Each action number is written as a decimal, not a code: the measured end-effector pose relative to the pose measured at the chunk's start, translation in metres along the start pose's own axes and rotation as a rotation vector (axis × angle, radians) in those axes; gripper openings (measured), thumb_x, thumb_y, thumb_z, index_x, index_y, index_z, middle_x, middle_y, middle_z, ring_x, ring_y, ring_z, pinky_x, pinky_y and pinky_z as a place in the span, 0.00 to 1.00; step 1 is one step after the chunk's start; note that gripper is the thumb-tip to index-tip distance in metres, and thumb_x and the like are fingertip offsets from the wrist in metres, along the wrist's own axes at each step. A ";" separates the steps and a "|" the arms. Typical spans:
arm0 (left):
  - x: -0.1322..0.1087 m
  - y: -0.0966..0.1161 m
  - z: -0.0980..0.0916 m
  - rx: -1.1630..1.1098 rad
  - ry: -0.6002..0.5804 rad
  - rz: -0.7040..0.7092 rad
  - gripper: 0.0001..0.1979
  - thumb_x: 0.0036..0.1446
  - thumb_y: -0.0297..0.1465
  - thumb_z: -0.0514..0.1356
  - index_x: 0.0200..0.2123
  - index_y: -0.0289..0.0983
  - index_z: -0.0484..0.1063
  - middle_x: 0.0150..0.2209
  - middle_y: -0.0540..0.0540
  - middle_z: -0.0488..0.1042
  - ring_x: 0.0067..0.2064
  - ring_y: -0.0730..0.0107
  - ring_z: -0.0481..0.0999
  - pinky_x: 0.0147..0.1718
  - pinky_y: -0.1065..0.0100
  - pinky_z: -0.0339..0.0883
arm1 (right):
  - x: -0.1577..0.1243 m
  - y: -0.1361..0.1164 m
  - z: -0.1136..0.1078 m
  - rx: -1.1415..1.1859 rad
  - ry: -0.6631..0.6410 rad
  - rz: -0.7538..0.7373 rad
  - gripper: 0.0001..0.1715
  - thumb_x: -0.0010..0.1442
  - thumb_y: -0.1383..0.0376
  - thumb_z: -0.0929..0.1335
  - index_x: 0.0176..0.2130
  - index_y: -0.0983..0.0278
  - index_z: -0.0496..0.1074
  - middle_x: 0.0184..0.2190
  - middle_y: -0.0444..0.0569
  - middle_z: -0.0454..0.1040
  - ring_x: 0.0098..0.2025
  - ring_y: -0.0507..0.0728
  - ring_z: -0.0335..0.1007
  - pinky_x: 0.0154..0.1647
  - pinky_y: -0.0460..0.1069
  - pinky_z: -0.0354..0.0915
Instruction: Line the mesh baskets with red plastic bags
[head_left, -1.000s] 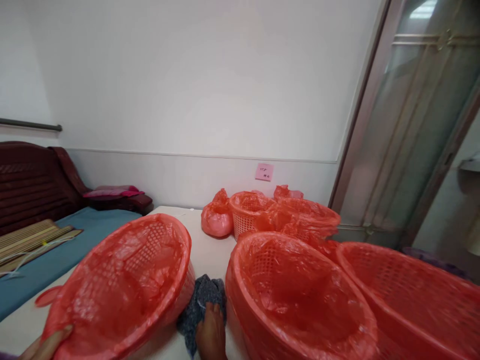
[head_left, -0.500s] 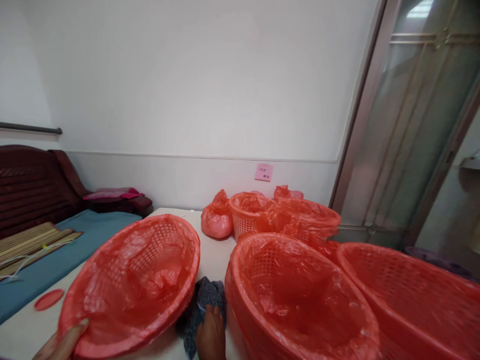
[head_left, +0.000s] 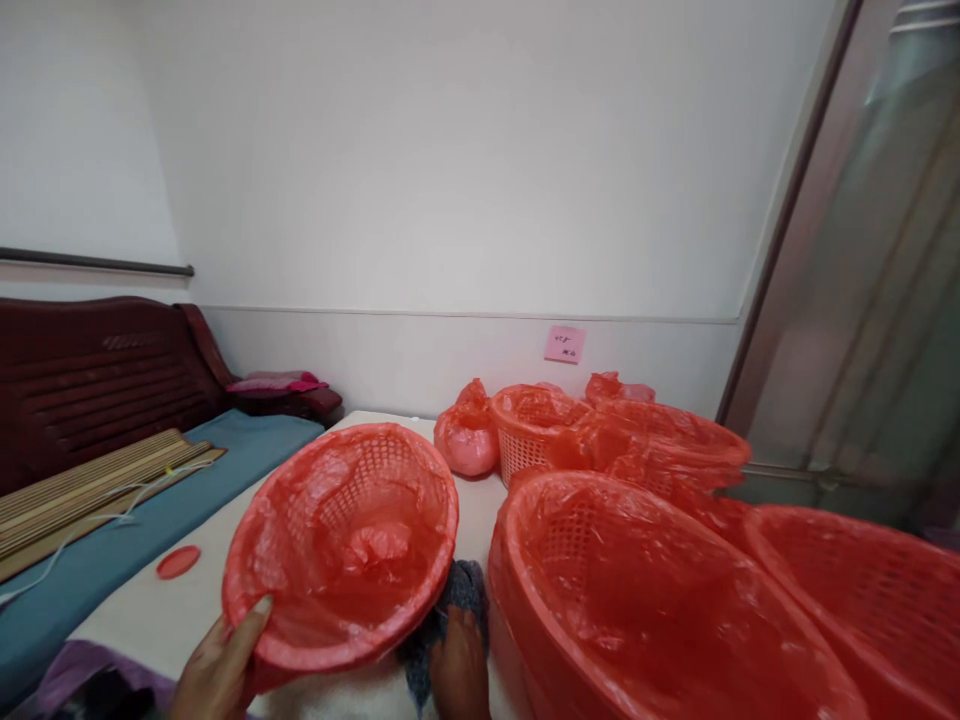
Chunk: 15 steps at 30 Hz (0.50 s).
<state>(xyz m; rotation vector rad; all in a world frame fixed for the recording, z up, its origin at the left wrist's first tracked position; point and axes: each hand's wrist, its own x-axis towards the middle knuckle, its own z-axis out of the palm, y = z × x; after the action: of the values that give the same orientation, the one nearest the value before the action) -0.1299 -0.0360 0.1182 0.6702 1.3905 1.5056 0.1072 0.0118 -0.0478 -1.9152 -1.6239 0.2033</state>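
Red basket (head_left: pixel 341 540) tilted (left hand (head_left: pixel 217 675) on rim)

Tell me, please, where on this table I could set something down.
The bare patch is the white tabletop left of the red-lined basket, around the small red disc. A narrow strip runs between that basket and the next basket. Rightward, further baskets crowd together.

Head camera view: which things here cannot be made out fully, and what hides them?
Pink paper note on the wall: writing too small to read.
Dark grey cloth: partly hidden by the right hand and the red plastic-lined round basket that the left hand holds.
Large red lined basket: cut off by the bottom edge.
Purple fabric: cut off by the bottom edge.
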 end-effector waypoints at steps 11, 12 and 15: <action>-0.009 0.001 0.014 -0.124 -0.097 -0.021 0.13 0.57 0.33 0.62 0.46 0.41 0.72 0.38 0.50 0.83 0.42 0.60 0.81 0.37 0.68 0.76 | -0.001 -0.006 -0.012 -0.014 -0.084 0.018 0.32 0.51 0.78 0.56 0.53 0.77 0.71 0.47 0.65 0.76 0.52 0.68 0.72 0.55 0.58 0.66; -0.010 0.001 0.014 -0.113 -0.103 -0.013 0.12 0.56 0.33 0.63 0.45 0.41 0.72 0.38 0.50 0.83 0.42 0.59 0.81 0.38 0.68 0.76 | 0.000 -0.006 -0.011 -0.010 -0.078 0.016 0.32 0.51 0.78 0.57 0.53 0.77 0.71 0.47 0.66 0.76 0.52 0.69 0.72 0.55 0.58 0.65; -0.007 -0.001 0.013 -0.105 -0.104 -0.002 0.12 0.55 0.34 0.64 0.43 0.41 0.73 0.38 0.49 0.83 0.45 0.57 0.81 0.39 0.67 0.76 | 0.000 -0.002 -0.005 0.012 -0.047 0.014 0.31 0.50 0.77 0.57 0.52 0.78 0.72 0.47 0.68 0.76 0.51 0.71 0.73 0.55 0.60 0.66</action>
<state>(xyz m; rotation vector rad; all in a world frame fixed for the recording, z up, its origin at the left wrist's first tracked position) -0.1157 -0.0369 0.1211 0.6717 1.2248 1.5099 0.1073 0.0105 -0.0429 -1.9258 -1.6364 0.2647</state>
